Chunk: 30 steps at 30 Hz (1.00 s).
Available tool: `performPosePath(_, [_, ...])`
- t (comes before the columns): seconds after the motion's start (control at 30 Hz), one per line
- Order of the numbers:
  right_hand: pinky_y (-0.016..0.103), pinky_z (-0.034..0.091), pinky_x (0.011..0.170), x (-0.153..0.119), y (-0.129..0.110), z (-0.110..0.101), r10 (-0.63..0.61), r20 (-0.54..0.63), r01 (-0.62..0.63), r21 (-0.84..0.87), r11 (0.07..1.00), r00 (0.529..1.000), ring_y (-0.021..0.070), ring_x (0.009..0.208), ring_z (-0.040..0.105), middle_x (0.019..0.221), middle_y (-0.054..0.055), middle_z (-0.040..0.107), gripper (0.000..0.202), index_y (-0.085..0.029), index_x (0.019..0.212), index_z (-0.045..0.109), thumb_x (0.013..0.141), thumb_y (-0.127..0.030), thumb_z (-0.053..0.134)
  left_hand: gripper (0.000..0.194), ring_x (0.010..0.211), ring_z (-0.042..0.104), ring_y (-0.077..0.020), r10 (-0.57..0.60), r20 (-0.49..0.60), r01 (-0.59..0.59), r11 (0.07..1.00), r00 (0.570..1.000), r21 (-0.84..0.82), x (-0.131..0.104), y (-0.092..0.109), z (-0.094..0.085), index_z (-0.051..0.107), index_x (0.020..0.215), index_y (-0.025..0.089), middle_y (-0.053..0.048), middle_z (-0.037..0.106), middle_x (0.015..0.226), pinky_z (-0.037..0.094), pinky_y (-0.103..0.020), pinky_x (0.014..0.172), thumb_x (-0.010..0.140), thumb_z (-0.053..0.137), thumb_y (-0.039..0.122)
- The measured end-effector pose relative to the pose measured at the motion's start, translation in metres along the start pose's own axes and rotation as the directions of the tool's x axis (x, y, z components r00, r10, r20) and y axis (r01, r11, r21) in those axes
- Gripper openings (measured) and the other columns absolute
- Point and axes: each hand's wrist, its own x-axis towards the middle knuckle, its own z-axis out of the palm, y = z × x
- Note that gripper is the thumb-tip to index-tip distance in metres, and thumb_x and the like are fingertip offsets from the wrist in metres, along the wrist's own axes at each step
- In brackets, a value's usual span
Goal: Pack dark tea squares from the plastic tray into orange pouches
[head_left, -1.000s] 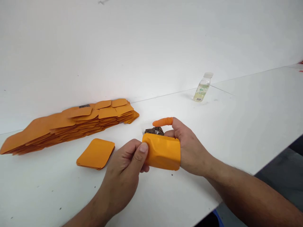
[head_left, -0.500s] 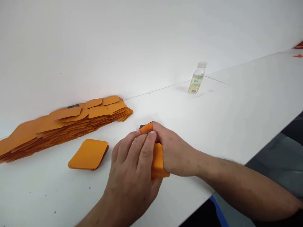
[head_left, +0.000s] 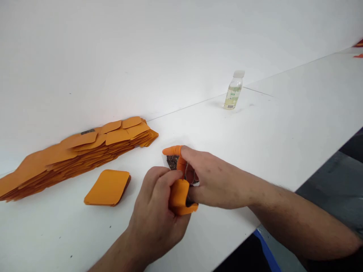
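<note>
An orange packet, bent open at its near end, is gripped in my left hand. My right hand is beside it, with orange covers on two fingers, one stretched out to the left. Its lower fingers reach the packet's opening; whether they pinch anything is hidden. Under the covered fingers lies a dark, patterned piece, partly hidden by them. Left of my left hand a small stack of orange packets rests on the white table.
A long, overlapping pile of orange packets leans along the wall at the left, with a dark patch on top. A capped bottle of pale yellow liquid stands near the wall. Red-orange items show at the far right edge.
My right hand's covered fingers have spread and lifted, showing more of the dark piece. My left fingers have curled round the orange packet, whose opening now shows. The view has shifted slightly.
</note>
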Motion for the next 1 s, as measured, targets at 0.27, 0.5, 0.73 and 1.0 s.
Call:
performPosePath(0.27, [0.03,0.055,0.06,0.003,0.004,-0.011,-0.003,-0.092,0.036,0.361,0.932,0.996,0.0151,0.072,0.065,0.1,0.0,0.071,0.056,-0.028,0.135,0.059,0.085,-0.033,0.084,0.056,0.092,0.053,-0.0231,-0.217,0.013,0.217,0.969,0.976,-0.114,-0.002,-0.015,-0.003,0.049,0.122,0.024,-0.005,0.051,0.105,0.047,-0.039,0.075,0.07,0.064,0.008])
performPosePath(0.5, [0.037,0.056,0.084,0.019,0.031,-0.027,-0.157,-0.331,0.169,0.007,0.986,0.93,0.0192,0.092,0.072,0.103,0.004,0.077,0.026,-0.021,0.123,0.064,0.097,-0.017,0.064,0.053,0.091,0.051,-0.0218,-0.225,-0.072,0.208,0.959,0.972,-0.191,-0.003,-0.03,-0.013,0.052,0.121,0.025,-0.004,0.05,0.104,0.044,-0.038,0.078,0.073,0.068,0.008])
performPosePath(0.73, [0.043,0.058,0.087,0.036,0.03,-0.019,-0.167,0.126,0.208,-0.513,0.833,0.978,0.0247,0.101,0.071,0.137,0.013,0.066,0.05,-0.019,0.133,0.06,0.087,0.001,0.055,0.057,0.086,0.052,-0.0179,-0.503,-0.099,0.426,0.808,0.859,-0.406,-0.007,-0.047,-0.011,0.056,0.119,0.028,-0.001,0.049,0.107,0.049,-0.033,0.073,0.068,0.073,0.006])
performPosePath(1.0, [0.056,0.054,0.105,0.069,0.027,-0.011,-0.053,0.322,0.27,-0.679,0.683,0.945,0.0325,0.119,0.067,0.159,0.02,0.047,0.089,-0.012,0.161,0.033,0.078,0.006,0.058,0.059,0.091,0.055,-0.0211,-0.43,-0.14,0.325,0.825,0.892,-0.462,-0.009,-0.055,0.001,0.059,0.12,0.029,-0.003,0.052,0.104,0.05,-0.036,0.075,0.066,0.074,0.009])
